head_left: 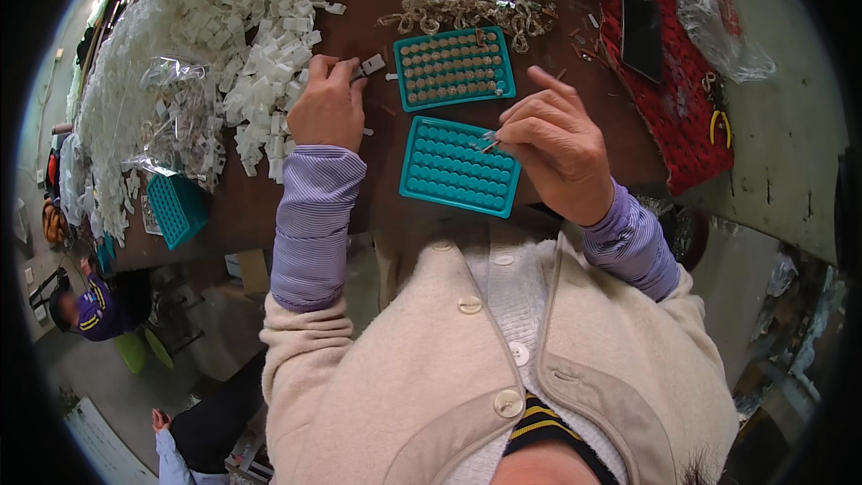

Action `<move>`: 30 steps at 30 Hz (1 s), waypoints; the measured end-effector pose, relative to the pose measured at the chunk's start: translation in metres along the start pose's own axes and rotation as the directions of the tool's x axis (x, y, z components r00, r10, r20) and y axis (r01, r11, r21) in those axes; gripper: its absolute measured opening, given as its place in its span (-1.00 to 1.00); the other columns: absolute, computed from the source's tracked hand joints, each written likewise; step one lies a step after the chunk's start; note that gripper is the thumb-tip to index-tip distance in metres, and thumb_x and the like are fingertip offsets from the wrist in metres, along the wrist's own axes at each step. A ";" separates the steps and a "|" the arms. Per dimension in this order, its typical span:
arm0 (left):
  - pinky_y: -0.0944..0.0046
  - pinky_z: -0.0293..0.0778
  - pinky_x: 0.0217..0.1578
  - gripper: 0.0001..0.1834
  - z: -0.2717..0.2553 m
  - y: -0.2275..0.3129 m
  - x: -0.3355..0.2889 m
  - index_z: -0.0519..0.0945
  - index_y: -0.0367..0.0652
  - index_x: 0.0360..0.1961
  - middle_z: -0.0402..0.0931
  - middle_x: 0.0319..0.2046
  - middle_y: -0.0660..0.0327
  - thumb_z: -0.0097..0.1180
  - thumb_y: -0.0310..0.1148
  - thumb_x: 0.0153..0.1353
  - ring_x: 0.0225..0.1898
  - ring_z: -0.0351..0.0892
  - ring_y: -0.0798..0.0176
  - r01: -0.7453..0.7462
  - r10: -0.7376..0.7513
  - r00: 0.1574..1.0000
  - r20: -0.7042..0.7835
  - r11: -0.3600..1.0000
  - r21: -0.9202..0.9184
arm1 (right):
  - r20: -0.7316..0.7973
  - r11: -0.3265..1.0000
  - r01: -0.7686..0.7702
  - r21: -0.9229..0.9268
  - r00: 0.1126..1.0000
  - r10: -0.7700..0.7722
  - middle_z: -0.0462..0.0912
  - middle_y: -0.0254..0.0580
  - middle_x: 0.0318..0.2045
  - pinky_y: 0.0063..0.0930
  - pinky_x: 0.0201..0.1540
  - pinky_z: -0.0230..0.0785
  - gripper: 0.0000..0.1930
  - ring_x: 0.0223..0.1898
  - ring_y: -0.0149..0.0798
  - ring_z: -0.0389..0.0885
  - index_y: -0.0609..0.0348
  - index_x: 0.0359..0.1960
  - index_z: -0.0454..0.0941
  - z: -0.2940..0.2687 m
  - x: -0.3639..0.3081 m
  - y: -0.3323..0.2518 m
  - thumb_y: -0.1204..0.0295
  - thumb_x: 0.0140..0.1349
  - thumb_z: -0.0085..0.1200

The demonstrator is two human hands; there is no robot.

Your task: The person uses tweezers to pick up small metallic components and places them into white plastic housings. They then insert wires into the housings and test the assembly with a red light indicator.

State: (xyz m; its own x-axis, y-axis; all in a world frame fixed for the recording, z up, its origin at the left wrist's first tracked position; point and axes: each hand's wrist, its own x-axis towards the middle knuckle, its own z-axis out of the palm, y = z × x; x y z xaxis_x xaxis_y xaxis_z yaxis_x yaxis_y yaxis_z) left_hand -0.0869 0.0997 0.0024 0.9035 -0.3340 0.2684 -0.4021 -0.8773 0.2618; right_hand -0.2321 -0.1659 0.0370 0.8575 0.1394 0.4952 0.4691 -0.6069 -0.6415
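Note:
My left hand (327, 106) is closed beside the heap of white plastic pieces, its fingertips pinching a small white plastic tag (371, 65). Over the right edge of the nearer teal tray (449, 193), my right hand (558, 148) pinches a small, thin metallic piece (489, 144) between thumb and forefinger; its exact kind is too small to tell. That tray has rows of round hollows. Just beyond it, a second teal tray (503, 101) has its rows filled with small round brownish pieces.
A large heap of white plastic pieces (269, 45) covers the table's left. Tangled beaded strands (485, 0) lie at the back. To the right are a red cloth (678, 139), a black phone (641, 31) and yellow-handled pliers (720, 127). A teal basket (175, 207) stands at the left edge.

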 end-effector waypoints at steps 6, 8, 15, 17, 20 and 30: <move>0.40 0.49 -0.37 -0.78 -0.020 0.016 -0.016 0.69 -0.17 0.03 0.70 -0.34 0.29 0.33 -0.41 0.40 -0.36 0.62 0.44 0.220 -0.216 0.971 0.108 0.612 -0.760 | -0.039 0.810 -0.202 0.550 0.963 0.267 0.65 -0.19 -0.33 -0.34 -0.04 0.45 -0.93 -0.22 -0.27 0.62 0.30 -0.24 0.61 0.017 0.009 -0.018 0.61 0.33 0.26; 0.47 0.43 -0.44 -0.79 -0.032 0.037 -0.036 0.67 -0.22 0.02 0.66 -0.37 0.35 0.32 -0.41 0.43 -0.42 0.56 0.53 0.312 -0.196 0.944 0.264 0.281 -0.908 | 0.024 0.718 -0.285 0.635 0.936 0.350 0.64 -0.21 -0.33 -0.36 -0.09 0.43 -0.94 -0.23 -0.33 0.59 0.31 -0.24 0.61 0.024 0.012 -0.025 0.58 0.35 0.24; 0.52 0.35 -0.51 -0.72 -0.038 0.095 -0.079 0.64 -0.22 -0.03 0.63 -0.34 0.35 0.46 -0.52 0.28 -0.48 0.48 0.58 0.091 -0.110 0.992 0.058 0.324 -0.942 | 0.028 0.710 -0.296 0.639 0.931 0.363 0.62 -0.23 -0.42 -0.38 -0.16 0.40 -0.93 -0.31 -0.35 0.56 0.29 -0.33 0.58 0.019 0.002 -0.034 0.56 0.32 0.20; 0.52 0.36 -0.50 -0.72 -0.036 0.097 -0.078 0.64 -0.22 -0.04 0.63 -0.33 0.35 0.46 -0.53 0.28 -0.47 0.49 0.58 0.065 -0.104 0.994 0.033 0.321 -0.945 | 0.014 0.745 -0.278 0.606 0.941 0.339 0.61 -0.22 -0.45 -0.38 -0.18 0.41 -0.93 -0.33 -0.33 0.58 0.28 -0.35 0.57 0.014 -0.002 -0.036 0.57 0.31 0.19; 0.52 0.37 -0.50 -0.72 -0.034 0.093 -0.076 0.64 -0.22 -0.05 0.66 -0.29 0.32 0.46 -0.56 0.27 -0.46 0.49 0.58 0.150 -0.126 0.984 0.127 0.191 -0.970 | -0.014 0.759 -0.257 0.599 0.944 0.331 0.60 -0.22 -0.49 -0.37 -0.23 0.42 -0.93 -0.38 -0.33 0.60 0.27 -0.36 0.57 0.012 -0.004 -0.037 0.58 0.31 0.17; 0.53 0.36 -0.44 -0.70 -0.039 0.063 -0.074 0.64 -0.19 -0.04 0.61 -0.28 0.36 0.45 -0.60 0.25 -0.44 0.45 0.60 0.099 0.053 0.992 0.118 0.274 -0.957 | 0.130 0.794 -0.224 0.566 0.975 0.183 0.53 -0.24 -0.57 -0.43 -0.40 0.36 -0.92 -0.51 -0.45 0.51 0.27 -0.39 0.50 0.018 0.008 -0.038 0.60 0.27 0.12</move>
State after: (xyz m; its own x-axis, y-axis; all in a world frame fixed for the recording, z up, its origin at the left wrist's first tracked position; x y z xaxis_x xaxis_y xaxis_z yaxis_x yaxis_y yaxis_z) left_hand -0.1845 0.0824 0.0350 0.8921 -0.4182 0.1711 -0.1627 0.0560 0.9851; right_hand -0.2388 -0.1276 0.0548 0.9489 0.1262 0.2894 0.2995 -0.0702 -0.9515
